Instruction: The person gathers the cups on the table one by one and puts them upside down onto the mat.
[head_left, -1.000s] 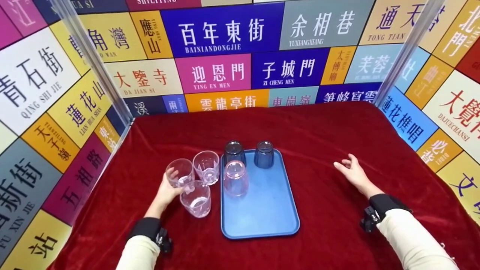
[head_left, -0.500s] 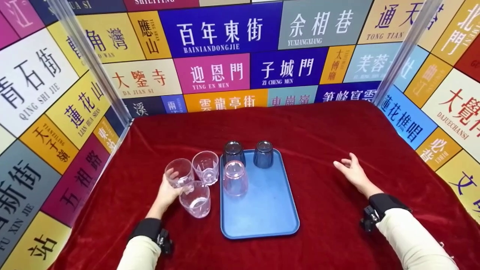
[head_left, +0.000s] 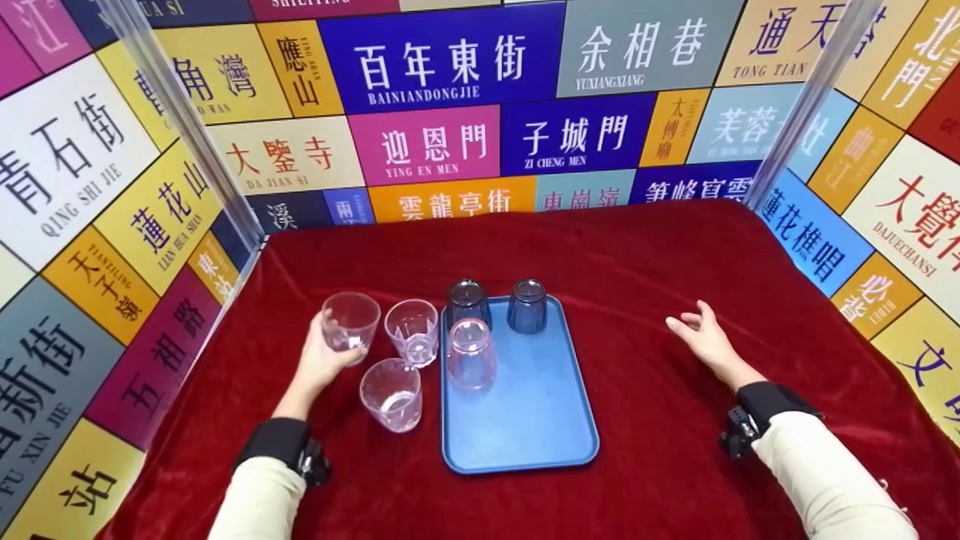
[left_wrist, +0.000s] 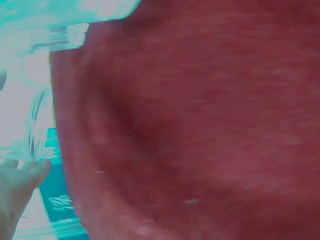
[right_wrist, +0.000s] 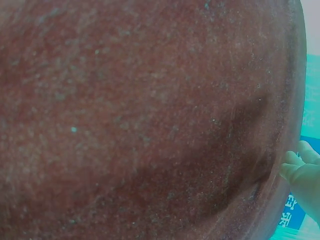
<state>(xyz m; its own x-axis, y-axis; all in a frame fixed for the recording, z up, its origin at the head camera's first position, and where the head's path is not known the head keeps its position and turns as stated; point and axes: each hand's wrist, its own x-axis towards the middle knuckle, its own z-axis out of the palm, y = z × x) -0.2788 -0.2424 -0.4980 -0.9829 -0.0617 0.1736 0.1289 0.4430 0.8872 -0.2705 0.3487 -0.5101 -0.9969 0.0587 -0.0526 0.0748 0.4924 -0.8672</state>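
At the back, a blue panel reads 百年東街 BAINIANDONGJIE, a grey panel 余相巷 YUXIANGXIANG, a pink panel 迎恩門 YING EN MEN, a second blue panel 子城門 ZI CHENG MEN, a cream panel 大鑒寺 DA JIAN SI. At left, a white panel bears 青石街 QING SHI JIE, a yellow panel 蓮花山 LIAN HUA SHAN; at right, a sky-blue panel 蓮花樵唱.

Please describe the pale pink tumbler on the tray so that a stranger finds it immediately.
On the dark red cloth lies a blue rectangular tray. Near its left edge, closer than two dark smoky tumblers, stands a transparent pale pink tumbler, upside down. It alone on the tray is pale.
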